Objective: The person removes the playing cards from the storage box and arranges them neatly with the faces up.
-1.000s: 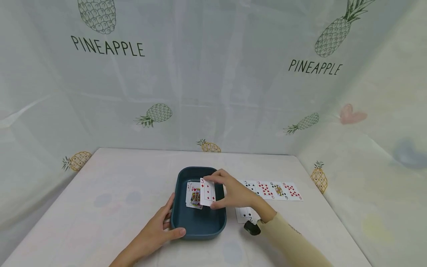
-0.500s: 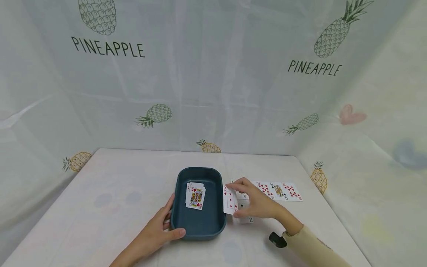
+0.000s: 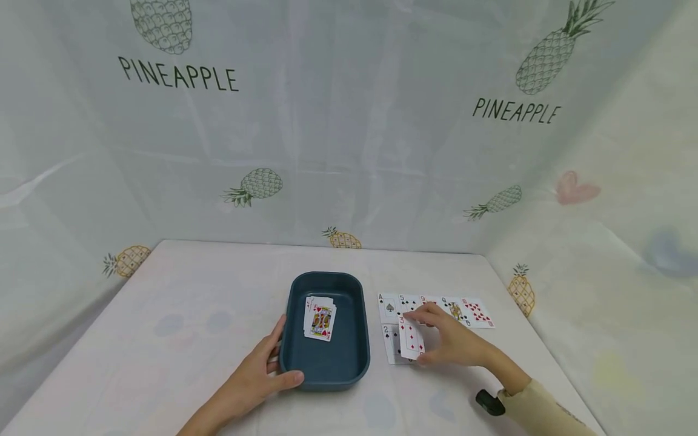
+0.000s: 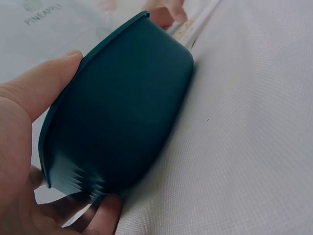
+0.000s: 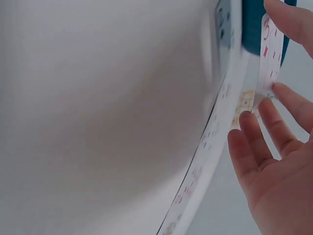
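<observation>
My left hand (image 3: 256,376) grips the near left side of a dark blue rectangular tray (image 3: 326,378). Its thumb lies over the rim and the fingers are against the outer wall (image 4: 122,107). Inside the tray sits a small pile of playing cards (image 3: 320,321), king of hearts face up on top. To the right, my right hand (image 3: 455,339) pinches a three of diamonds playing card (image 3: 410,339) between thumb and fingers. In the head view this card overlaps the two of spades (image 3: 391,348). The right wrist view shows the held card (image 5: 270,54) nearly edge-on.
Behind the right hand runs a row of face-up cards, from an ace of spades (image 3: 389,307) and a five of spades (image 3: 407,301) to a red card (image 3: 477,313) at the right end. Patterned cloth walls (image 3: 349,151) stand behind and beside the white table (image 3: 234,290).
My right hand has carried the three of diamonds rightward out of the tray, over to the two of spades. The left hand and tray have stayed put.
</observation>
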A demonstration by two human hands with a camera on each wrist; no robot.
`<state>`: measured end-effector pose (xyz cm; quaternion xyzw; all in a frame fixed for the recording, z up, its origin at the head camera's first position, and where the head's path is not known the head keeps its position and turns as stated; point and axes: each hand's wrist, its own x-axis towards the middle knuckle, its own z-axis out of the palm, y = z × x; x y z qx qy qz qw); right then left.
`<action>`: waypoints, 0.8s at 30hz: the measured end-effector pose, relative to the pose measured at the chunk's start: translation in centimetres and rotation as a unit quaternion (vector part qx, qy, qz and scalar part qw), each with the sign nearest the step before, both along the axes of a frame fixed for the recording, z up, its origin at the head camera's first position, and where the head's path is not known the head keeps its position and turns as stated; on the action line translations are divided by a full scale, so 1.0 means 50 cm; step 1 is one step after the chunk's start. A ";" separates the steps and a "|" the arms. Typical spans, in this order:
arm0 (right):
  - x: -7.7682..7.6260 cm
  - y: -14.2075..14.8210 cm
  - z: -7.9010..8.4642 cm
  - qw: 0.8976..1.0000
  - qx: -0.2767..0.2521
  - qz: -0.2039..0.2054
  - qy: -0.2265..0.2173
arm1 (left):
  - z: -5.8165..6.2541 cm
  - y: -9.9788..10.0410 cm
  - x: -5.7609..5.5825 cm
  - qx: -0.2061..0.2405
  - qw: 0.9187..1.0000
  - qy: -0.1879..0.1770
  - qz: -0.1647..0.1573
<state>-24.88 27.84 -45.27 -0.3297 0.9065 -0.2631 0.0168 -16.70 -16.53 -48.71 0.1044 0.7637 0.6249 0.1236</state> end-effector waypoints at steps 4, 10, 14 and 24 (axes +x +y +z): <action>-0.001 0.025 -0.008 1.000 0.018 0.003 0.012 | 0.002 0.000 0.001 -0.001 1.000 -0.003 0.000; -0.006 0.050 -0.013 0.999 0.038 0.007 0.000 | 0.000 -0.001 -0.001 0.002 1.000 -0.004 0.001; -0.005 0.056 -0.012 0.999 0.031 0.019 -0.019 | -0.002 -0.001 -0.001 0.003 1.000 -0.005 0.002; -0.004 0.051 -0.002 0.997 0.061 0.025 -0.038 | 0.002 0.000 0.000 -0.004 1.000 -0.003 0.005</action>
